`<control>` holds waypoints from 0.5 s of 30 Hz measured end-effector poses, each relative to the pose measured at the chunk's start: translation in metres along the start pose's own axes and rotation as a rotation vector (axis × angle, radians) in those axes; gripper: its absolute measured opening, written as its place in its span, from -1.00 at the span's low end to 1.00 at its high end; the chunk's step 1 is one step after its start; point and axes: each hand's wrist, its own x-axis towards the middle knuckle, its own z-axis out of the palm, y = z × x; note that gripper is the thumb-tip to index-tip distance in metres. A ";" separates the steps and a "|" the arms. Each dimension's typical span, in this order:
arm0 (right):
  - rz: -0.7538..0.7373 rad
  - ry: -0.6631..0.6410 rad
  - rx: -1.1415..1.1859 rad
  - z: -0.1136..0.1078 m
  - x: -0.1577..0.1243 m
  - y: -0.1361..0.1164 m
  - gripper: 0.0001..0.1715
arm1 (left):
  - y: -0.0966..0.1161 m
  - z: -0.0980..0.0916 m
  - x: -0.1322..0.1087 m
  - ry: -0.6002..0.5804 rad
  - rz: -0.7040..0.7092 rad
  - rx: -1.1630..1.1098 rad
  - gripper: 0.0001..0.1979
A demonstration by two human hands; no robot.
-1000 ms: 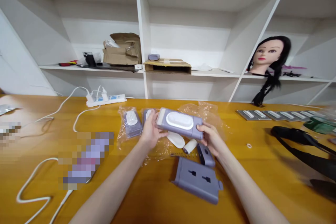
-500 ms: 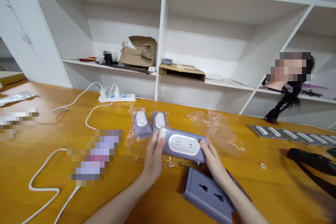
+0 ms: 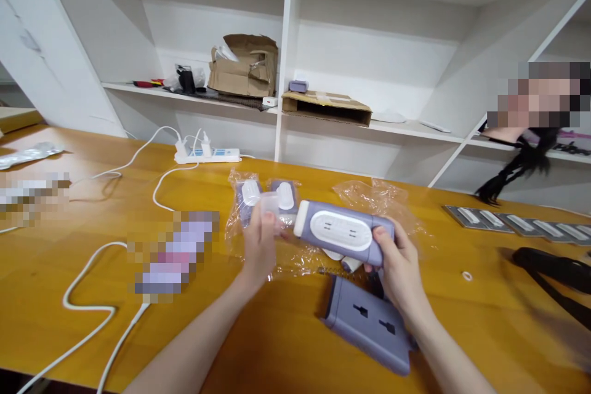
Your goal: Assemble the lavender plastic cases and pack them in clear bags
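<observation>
My right hand [image 3: 401, 258] grips the right end of a purple oblong device [image 3: 307, 231], thumb on its front and the fingers behind. The device has a white oval panel [image 3: 340, 231] with small dark slots and a pale left end. Pinched in my left hand [image 3: 259, 245] is a translucent cap [image 3: 270, 202], apart from the device and to its left. Two similar purple units with white ovals lie behind it in clear wrapping [image 3: 249, 258]. Below my right hand rests a purple case [image 3: 369, 326] with two dark keyhole-like cutouts; small white parts lie partly hidden under the device.
A phone-like item [image 3: 178, 252], blurred out, lies at left with a white cable [image 3: 90, 308]. Behind is a power strip [image 3: 207, 155] with plugs. Loose clear plastic [image 3: 369, 191], grey plates [image 3: 512, 225], a white ring [image 3: 467, 276] and a black strap [image 3: 549, 271] lie rightward.
The translucent cap has come off the device's left end with my left hand, which moved left. My right hand has carried the device slightly right and up.
</observation>
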 end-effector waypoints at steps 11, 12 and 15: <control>0.052 0.074 0.246 -0.025 0.026 -0.012 -0.73 | -0.010 0.013 -0.009 -0.480 0.007 0.282 -0.50; 0.060 0.081 0.253 -0.027 0.026 -0.012 -0.73 | -0.014 0.016 -0.011 -0.523 0.019 0.323 -0.51; 0.088 0.108 0.241 -0.031 0.029 -0.010 -0.72 | -0.014 0.028 -0.009 -0.592 0.095 0.449 -0.59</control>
